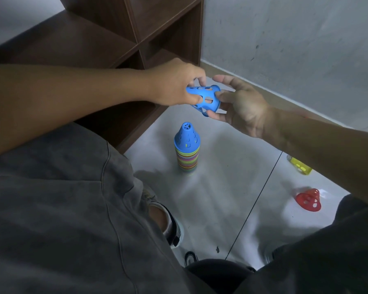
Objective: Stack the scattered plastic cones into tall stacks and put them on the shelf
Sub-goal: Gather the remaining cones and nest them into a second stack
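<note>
One blue cone pinched sideways between left hand and right hand; handover slip could topple stack below.

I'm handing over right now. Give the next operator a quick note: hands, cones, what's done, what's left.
Left hand grips the narrow end of a blue cone, held sideways in the air; right hand pinches its wide rim.
Stack stands upright on the floor below, blue on top.
Red cone and yellow cone lie loose on the floor at right.
Done: one stack built.
Left: add the three cones, then move the stack to the shelf.
</note>
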Demonstrator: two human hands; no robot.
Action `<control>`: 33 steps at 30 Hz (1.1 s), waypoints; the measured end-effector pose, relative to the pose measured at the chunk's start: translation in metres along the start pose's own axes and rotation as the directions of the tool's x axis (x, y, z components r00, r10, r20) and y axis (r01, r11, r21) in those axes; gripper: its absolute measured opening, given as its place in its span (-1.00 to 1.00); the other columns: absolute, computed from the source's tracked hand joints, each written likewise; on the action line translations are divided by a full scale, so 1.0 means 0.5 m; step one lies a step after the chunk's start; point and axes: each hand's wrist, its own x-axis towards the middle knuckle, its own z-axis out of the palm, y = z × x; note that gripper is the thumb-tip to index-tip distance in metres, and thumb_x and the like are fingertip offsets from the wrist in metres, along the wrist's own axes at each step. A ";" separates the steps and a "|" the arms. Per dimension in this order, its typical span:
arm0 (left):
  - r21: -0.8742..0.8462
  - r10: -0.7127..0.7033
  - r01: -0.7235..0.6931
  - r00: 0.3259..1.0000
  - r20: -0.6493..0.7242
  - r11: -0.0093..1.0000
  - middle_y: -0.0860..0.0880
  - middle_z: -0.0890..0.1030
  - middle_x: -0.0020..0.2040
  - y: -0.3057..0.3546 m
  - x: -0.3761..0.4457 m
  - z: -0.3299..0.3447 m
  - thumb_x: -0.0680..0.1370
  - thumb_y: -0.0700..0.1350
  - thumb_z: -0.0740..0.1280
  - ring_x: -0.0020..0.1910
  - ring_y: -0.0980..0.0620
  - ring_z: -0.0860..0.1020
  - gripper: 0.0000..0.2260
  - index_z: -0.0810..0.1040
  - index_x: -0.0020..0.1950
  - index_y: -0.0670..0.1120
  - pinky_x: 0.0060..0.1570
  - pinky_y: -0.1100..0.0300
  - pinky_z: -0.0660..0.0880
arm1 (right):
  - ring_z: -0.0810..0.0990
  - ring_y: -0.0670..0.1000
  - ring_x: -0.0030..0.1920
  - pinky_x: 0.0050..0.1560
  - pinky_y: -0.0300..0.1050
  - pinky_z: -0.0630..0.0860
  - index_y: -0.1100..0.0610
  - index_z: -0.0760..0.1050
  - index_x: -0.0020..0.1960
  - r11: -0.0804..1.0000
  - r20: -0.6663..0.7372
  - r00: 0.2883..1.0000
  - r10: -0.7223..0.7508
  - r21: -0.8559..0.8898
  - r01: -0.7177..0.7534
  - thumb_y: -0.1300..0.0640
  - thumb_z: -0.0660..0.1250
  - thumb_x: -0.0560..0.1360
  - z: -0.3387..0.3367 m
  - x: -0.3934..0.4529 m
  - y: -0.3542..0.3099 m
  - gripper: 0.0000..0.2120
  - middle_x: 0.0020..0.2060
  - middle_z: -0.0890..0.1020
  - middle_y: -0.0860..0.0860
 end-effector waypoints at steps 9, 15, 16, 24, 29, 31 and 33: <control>0.146 0.061 -0.067 0.997 0.043 0.987 0.01 0.64 -0.12 0.000 -0.001 -0.024 0.48 0.00 0.47 -0.23 0.07 0.55 -0.74 0.67 0.08 -0.12 -0.19 0.19 0.52 | 0.67 0.13 0.04 0.07 0.09 0.65 0.08 0.34 0.38 0.909 -0.176 0.984 -0.024 -0.414 -0.052 0.15 0.20 0.68 -0.025 0.026 0.017 -0.72 0.15 0.60 0.13; 0.200 0.078 -0.122 0.974 0.214 0.972 0.05 0.62 -0.15 0.013 -0.007 0.010 0.47 0.01 0.49 -0.24 0.08 0.54 -0.77 0.66 0.05 -0.08 -0.16 0.17 0.53 | 0.69 0.14 0.01 0.08 0.09 0.65 0.09 0.41 0.30 0.838 -0.162 0.987 0.010 -0.537 -0.096 0.19 0.30 0.62 -0.051 0.029 0.036 -0.74 0.14 0.61 0.13; 0.210 0.070 -0.123 0.967 0.247 0.970 0.05 0.61 -0.15 0.012 -0.006 0.016 0.48 0.01 0.49 -0.24 0.09 0.53 -0.76 0.66 0.06 -0.09 -0.21 0.22 0.50 | 0.69 0.15 0.01 0.08 0.09 0.65 0.10 0.42 0.30 0.826 -0.149 0.989 0.009 -0.556 -0.091 0.19 0.30 0.62 -0.050 0.028 0.039 -0.74 0.14 0.61 0.13; 0.182 0.049 -0.121 0.932 0.359 0.976 0.01 0.65 -0.10 0.011 -0.005 0.038 0.51 0.10 0.48 -0.20 0.11 0.53 -0.61 0.59 0.21 -0.12 -0.18 0.17 0.51 | 0.71 0.10 -0.01 0.10 0.06 0.65 0.09 0.45 0.27 0.761 -0.070 0.998 0.001 -0.647 -0.046 0.20 0.26 0.63 -0.036 0.023 0.053 -0.77 0.12 0.63 0.12; 0.148 0.032 -0.089 0.937 0.347 0.985 -0.02 0.71 -0.05 0.021 0.000 0.023 0.53 0.15 0.45 -0.04 0.00 0.60 -0.61 0.58 0.21 -0.08 0.00 0.04 0.56 | 0.71 0.09 -0.02 0.05 0.02 0.62 0.11 0.49 0.22 0.719 -0.057 0.998 0.007 -0.693 -0.045 0.23 0.23 0.62 -0.041 0.020 0.056 -0.80 0.10 0.64 0.13; 0.154 0.041 -0.098 0.942 0.334 0.983 0.01 0.70 -0.07 0.023 0.004 0.020 0.55 0.13 0.42 -0.06 0.02 0.59 -0.64 0.58 0.21 -0.09 -0.03 0.09 0.54 | 0.70 0.08 -0.07 0.00 -0.01 0.62 0.13 0.51 0.19 0.695 -0.052 0.998 0.017 -0.718 -0.050 0.25 0.22 0.61 -0.046 0.020 0.056 -0.81 0.09 0.65 0.15; 0.160 0.044 -0.101 0.944 0.327 0.982 0.02 0.68 -0.05 0.025 0.011 0.016 0.56 0.12 0.41 -0.06 0.02 0.59 -0.64 0.58 0.22 -0.09 -0.02 0.09 0.54 | 0.67 0.07 -0.12 -0.07 -0.04 0.61 0.16 0.52 0.18 0.695 -0.058 0.998 0.035 -0.716 -0.066 0.27 0.22 0.61 -0.054 0.020 0.055 -0.81 0.09 0.65 0.18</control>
